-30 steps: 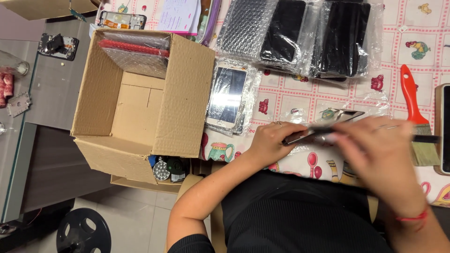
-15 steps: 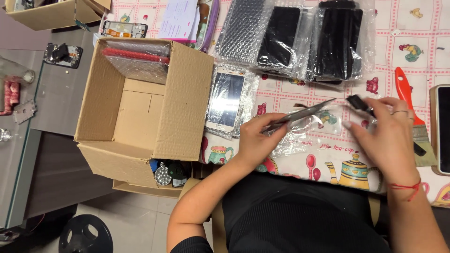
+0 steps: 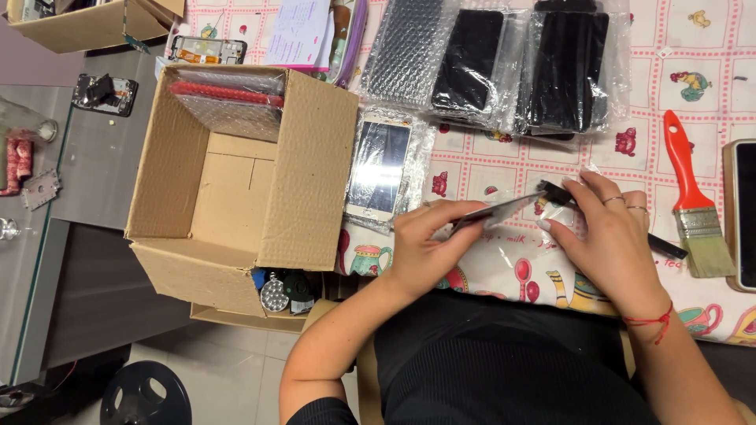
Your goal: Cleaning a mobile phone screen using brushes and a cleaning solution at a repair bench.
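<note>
**A:** What are the hands doing?

**B:** The left hand (image 3: 425,248) sits just below the middle of the view, its fingers curled and pinched on the near end of a thin, flat phone panel (image 3: 494,212), seen almost edge-on and tilted up towards two o'clock. The right hand (image 3: 610,236) is at three o'clock from it, fingertips closed on the panel's far end, where a clear plastic sleeve (image 3: 563,212) wraps it. Both hands hold the panel just above the patterned tablecloth (image 3: 709,47).

**A:** What lies around them?

**B:** At nine o'clock from the left hand stands an open cardboard box (image 3: 307,173), with red and bubble-wrapped packets (image 3: 228,98) leaning against its far wall. Between the box and the hands lies a white phone in a clear bag (image 3: 382,169), flat on the cloth. At twelve o'clock sits a row of black screens in bubble wrap (image 3: 512,67). At three o'clock from the right hand lies a paintbrush with a red handle (image 3: 693,197), bristles pointing towards the person. Just past it, at the right edge, is another dark phone (image 3: 744,212), partly cut off.

**A:** Anything else?

**B:** A red thread bracelet (image 3: 650,321) circles the right wrist, and there are rings on two of that hand's fingers.
</note>
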